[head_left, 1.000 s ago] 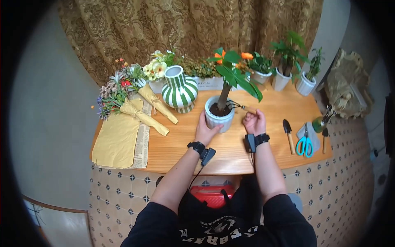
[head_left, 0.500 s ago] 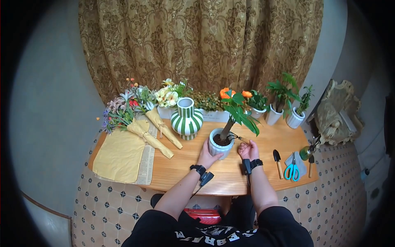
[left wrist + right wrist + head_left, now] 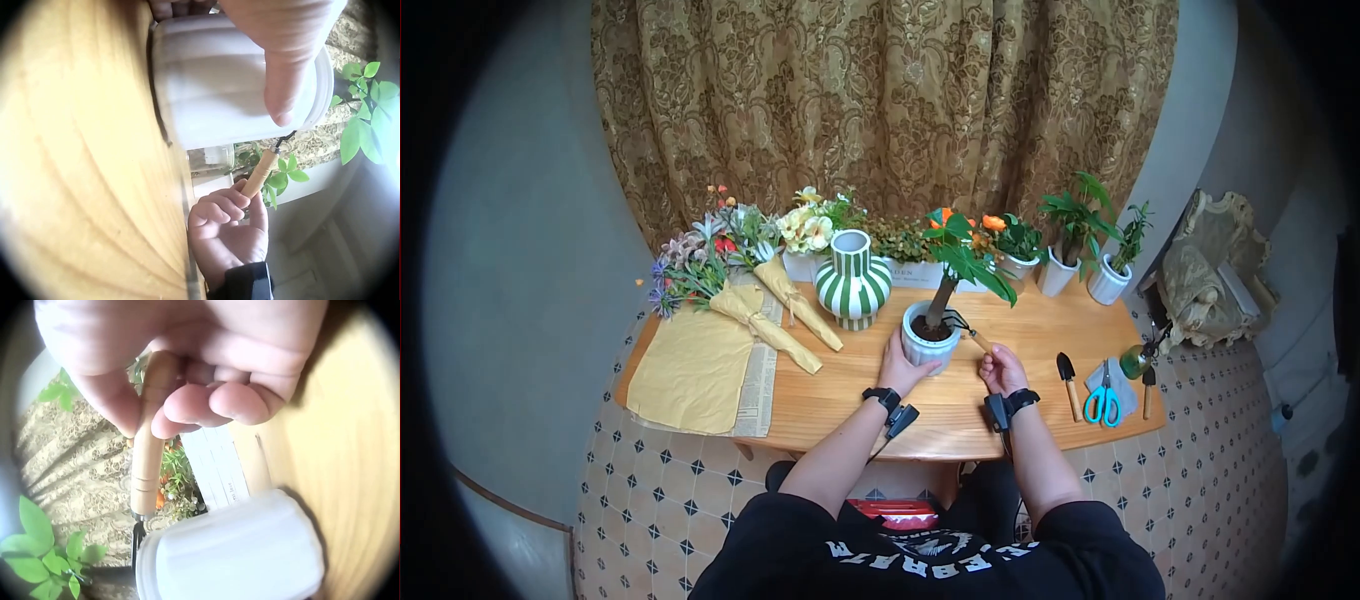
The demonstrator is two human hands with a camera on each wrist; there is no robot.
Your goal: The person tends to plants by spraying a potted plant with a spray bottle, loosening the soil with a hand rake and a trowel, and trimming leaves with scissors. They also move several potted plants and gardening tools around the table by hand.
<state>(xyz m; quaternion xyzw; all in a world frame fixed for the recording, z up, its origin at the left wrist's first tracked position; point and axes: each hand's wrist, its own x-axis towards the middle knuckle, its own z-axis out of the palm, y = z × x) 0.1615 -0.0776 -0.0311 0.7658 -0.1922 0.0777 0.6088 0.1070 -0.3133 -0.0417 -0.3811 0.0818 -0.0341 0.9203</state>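
Note:
On the wooden table (image 3: pixel 880 405) stands a white ribbed pot (image 3: pixel 928 353) with dark soil and a thick-stemmed leafy plant (image 3: pixel 974 272). My left hand (image 3: pixel 896 370) grips the pot's left side, its thumb across the front in the left wrist view. My right hand (image 3: pixel 1004 372) pinches a small hand rake by its wooden handle (image 3: pixel 149 456), thumb against the fingers. The rake's black tines (image 3: pixel 956 318) reach over the pot's right rim beside the stem; their tips are hidden in the head view.
A green-and-white striped vase (image 3: pixel 853 285) stands left of the pot. Wrapped bouquets (image 3: pixel 770 335) lie on yellow paper (image 3: pixel 690 375) at left. Potted plants (image 3: pixel 1060 270) line the back right. A small trowel (image 3: pixel 1068 385), turquoise scissors (image 3: pixel 1103 403) and a green bottle (image 3: pixel 1136 361) sit at right.
The head view has tilted up. My right hand has drawn slightly back and right from the pot, and the rake's handle slopes more toward me. The left hand keeps its hold.

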